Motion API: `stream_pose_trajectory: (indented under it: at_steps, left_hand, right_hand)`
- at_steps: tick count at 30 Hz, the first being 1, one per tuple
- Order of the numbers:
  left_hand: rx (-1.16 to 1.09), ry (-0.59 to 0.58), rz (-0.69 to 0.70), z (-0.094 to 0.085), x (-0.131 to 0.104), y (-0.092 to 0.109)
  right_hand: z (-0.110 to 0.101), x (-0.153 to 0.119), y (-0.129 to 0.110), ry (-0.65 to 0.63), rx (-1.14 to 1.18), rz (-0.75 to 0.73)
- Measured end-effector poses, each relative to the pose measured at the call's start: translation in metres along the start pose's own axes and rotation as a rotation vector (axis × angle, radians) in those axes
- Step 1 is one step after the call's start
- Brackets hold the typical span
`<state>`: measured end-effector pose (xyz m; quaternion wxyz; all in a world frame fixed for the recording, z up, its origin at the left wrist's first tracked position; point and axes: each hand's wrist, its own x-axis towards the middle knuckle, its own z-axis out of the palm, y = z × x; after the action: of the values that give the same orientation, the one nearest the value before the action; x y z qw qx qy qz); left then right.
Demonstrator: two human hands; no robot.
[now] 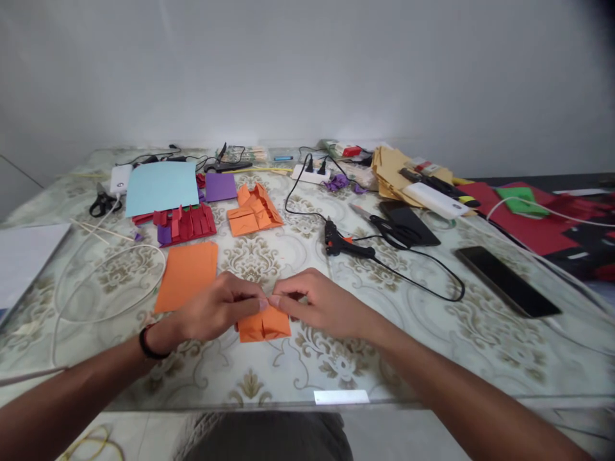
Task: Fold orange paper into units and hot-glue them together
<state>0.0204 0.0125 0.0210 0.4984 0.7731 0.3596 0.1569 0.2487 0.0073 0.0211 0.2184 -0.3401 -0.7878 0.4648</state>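
Both my hands meet over a small folded piece of orange paper near the front middle of the table. My left hand is closed, its thumb and finger pinching the paper's far edge. Close beside it, my right hand pinches the same edge, the fingertips almost touching. A crease or slit runs down the middle of the paper, and its upper part is hidden by my fingers. Left of my left hand lies a flat orange sheet. Behind my hands sit several folded orange paper pieces.
A black glue gun with a trailing cable lies right of centre, beside black scissors. Farther right is a phone. Red folded strips and a light blue sheet are at back left. A white ruler lies by the front edge.
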Motion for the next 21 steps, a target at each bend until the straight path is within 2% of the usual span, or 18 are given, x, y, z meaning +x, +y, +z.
stream_pose_trajectory:
  at_steps: [3, 5, 8, 9, 10, 12, 15, 18, 21]
  left_hand:
    - [0.106, -0.004, 0.021, -0.004, 0.004, -0.007]
    - [0.255, 0.036, 0.007, -0.005, 0.01, -0.02]
    - [0.485, 0.185, 0.02, -0.003, 0.017, -0.044]
    - [0.521, 0.237, 0.054, -0.002, 0.018, -0.05]
    - [0.538, 0.265, 0.089, -0.001, 0.018, -0.056]
    - [0.54, 0.268, 0.16, 0.0, 0.017, -0.063]
    - [0.522, 0.211, 0.27, 0.003, 0.015, -0.067]
    - [0.491, 0.18, 0.345, 0.007, 0.017, -0.068]
    - [0.439, 0.212, 0.387, 0.009, 0.023, -0.071]
  right_hand:
    - [-0.015, -0.004, 0.005, -0.039, -0.073, 0.019]
    - [-0.031, -0.009, 0.02, 0.037, -0.213, 0.093]
    - [-0.063, -0.024, 0.056, 0.446, -0.57, 0.159]
    - [-0.073, -0.03, 0.071, 0.546, -0.7, 0.18]
    - [-0.083, -0.036, 0.085, 0.589, -0.815, 0.202]
    - [-0.096, -0.046, 0.111, 0.56, -0.954, 0.272]
    - [-0.105, -0.052, 0.136, 0.454, -0.984, 0.326]
    - [-0.108, -0.047, 0.144, 0.436, -0.945, 0.319]
    - [-0.11, -0.039, 0.143, 0.471, -0.918, 0.297]
